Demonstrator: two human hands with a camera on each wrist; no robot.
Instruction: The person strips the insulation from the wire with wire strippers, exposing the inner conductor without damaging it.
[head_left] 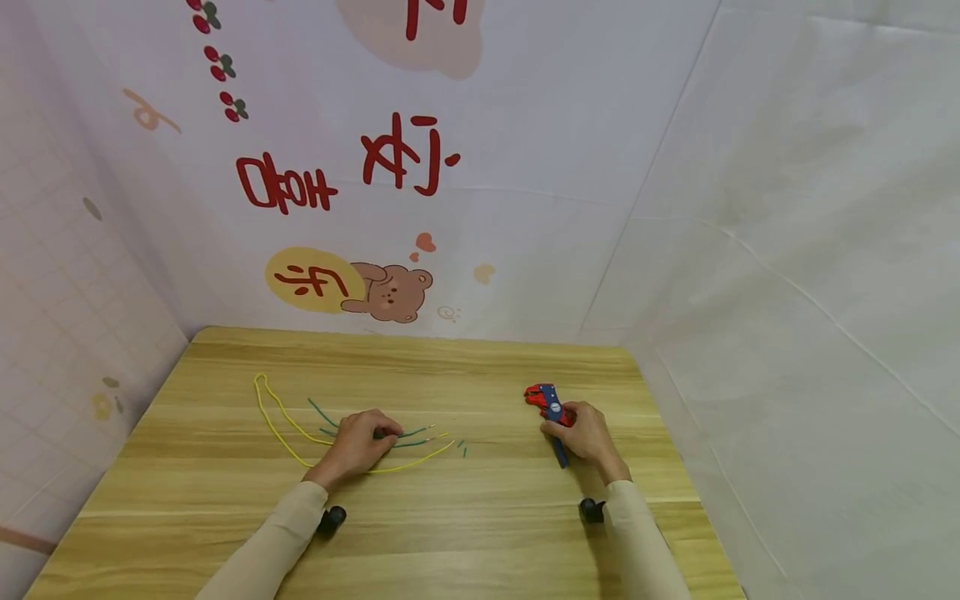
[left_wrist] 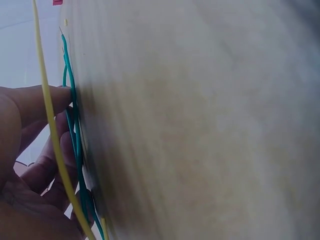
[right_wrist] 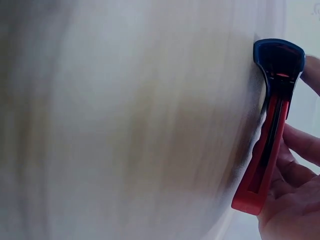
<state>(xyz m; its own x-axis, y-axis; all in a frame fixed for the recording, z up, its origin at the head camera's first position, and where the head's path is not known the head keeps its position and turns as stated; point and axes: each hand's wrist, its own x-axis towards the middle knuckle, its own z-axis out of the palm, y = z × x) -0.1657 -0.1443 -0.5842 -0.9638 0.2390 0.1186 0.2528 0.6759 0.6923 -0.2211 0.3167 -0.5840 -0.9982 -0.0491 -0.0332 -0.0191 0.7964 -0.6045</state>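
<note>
My left hand (head_left: 360, 442) rests low over the table at left centre and pinches green wires (left_wrist: 76, 120) between thumb and fingers. Their bare copper ends point right in the head view. A yellow wire (head_left: 412, 468) runs under or beside that hand, its long loop lying to the left; in the left wrist view it crosses in front of the fingers. On the right, my right hand (head_left: 588, 429) holds a red and blue wire stripper (head_left: 554, 408) by its handles, the red jaws facing away from me. The palm side and part of the grip are hidden in the head view.
Short green offcuts (head_left: 465, 452) lie to the right of the wire ends. The wooden table (head_left: 465, 533) meets a printed wall cloth (head_left: 525, 275) at the back and a white cloth (head_left: 787, 333) on the right. A black device (head_left: 331, 521) sits at my left wrist.
</note>
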